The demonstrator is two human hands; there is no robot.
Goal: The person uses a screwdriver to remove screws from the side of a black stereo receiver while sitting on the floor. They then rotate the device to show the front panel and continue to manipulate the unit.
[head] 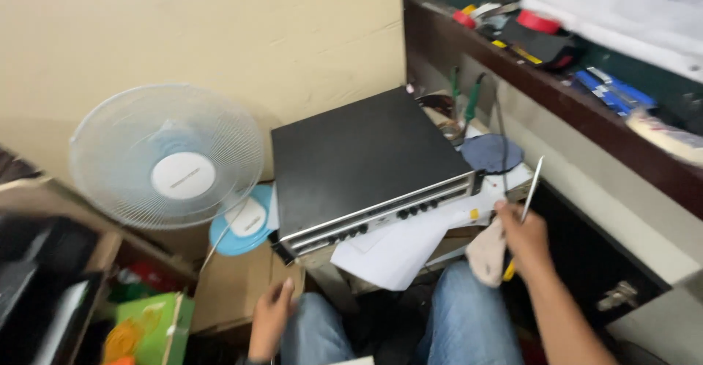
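Black amplifier-like unit (366, 164) with a silver knob-lined front sits tilted on a low cluttered stand just ahead of the knees, resting on loose white papers (399, 251); it is the largest thing within reach; a pale desk fan (167, 156) stands just to its left on its blue base; a dark wooden shelf (556, 94) with tape rolls and tools runs along the wall at right.

Right hand (521, 235) is closed around 1 thin metal-shafted tool (532, 188), its tip pointing up, together with a beige rag (487, 254), close to the unit's front right corner; left hand (272, 315) rests loosely on the left knee, fingers relaxed and holding nothing.

To work well here, I judge the free hand should steady the unit, since it sits on sliding paper; the tool's tip should be kept in sight and turned away from the face.

Motion blur softens everything; the tool's tip type cannot be told; the yellow bit under the right hand may be its handle, but that is unclear; the unit's rear and the stand beneath it are hidden.
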